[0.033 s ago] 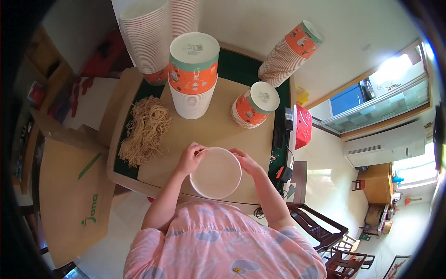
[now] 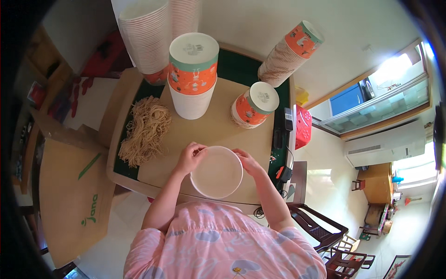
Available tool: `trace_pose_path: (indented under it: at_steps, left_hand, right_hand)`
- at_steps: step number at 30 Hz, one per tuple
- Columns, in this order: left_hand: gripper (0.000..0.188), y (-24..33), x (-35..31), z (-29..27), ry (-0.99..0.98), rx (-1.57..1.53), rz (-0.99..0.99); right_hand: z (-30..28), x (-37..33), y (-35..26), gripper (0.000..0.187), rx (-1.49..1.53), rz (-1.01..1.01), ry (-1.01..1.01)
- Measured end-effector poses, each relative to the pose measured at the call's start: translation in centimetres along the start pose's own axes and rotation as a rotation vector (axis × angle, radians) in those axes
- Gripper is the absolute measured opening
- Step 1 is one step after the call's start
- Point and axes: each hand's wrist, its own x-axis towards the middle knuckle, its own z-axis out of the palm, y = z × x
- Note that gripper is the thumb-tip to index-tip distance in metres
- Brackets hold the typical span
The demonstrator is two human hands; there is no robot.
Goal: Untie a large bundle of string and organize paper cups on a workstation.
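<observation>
At the near edge of the table (image 2: 213, 132), just in front of the wearer's body, a white paper tub (image 2: 216, 172) sits between two bare hands, its round mouth turned up toward the viewer. The left hand (image 2: 191, 156) is closed on the upper-left rim; the right hand (image 2: 249, 162) is closed on the tub at the upper right, fingers partly hidden by the wall. Whether the base touches the table cannot be told. Judged by its look, the tub is light and thin-walled: stiffest at the rolled rim, softer midway down, where a hard squeeze could dent or crease it. A smooth coating may make it slightly slippery. The best hold is probably at opposite points of the rim, pressed gently. Beyond lie a tan string bundle (image 2: 146, 130) and a stack of upturned orange-banded tubs (image 2: 193, 83).
</observation>
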Motion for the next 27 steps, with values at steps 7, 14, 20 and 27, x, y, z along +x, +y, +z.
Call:
trace_pose_path:
  at_steps: [7, 14, 20, 27]
  left_hand:
    - [0.023, 1.8, -0.9, 0.4, 0.161, -0.019, 0.013]
    - [0.013, 1.4, -1.1, 1.1, 0.233, -0.086, -0.087]
    - [0.019, 1.3, -1.0, 1.5, 0.217, -0.597, -0.335]
    - [0.015, -2.1, -4.3, 1.5, 0.071, -0.379, -0.349]
  right_hand:
    - [-0.4, -4.5, -1.9, 0.029, 0.203, 0.004, 0.350]
    - [-0.2, -6.0, -2.0, 0.025, 0.294, -0.094, 0.458]
    - [-1.1, -9.3, -6.5, 0.024, 0.114, -0.556, 0.536]
    - [-1.2, -9.6, -19.3, 0.026, -1.069, -1.182, 1.277]
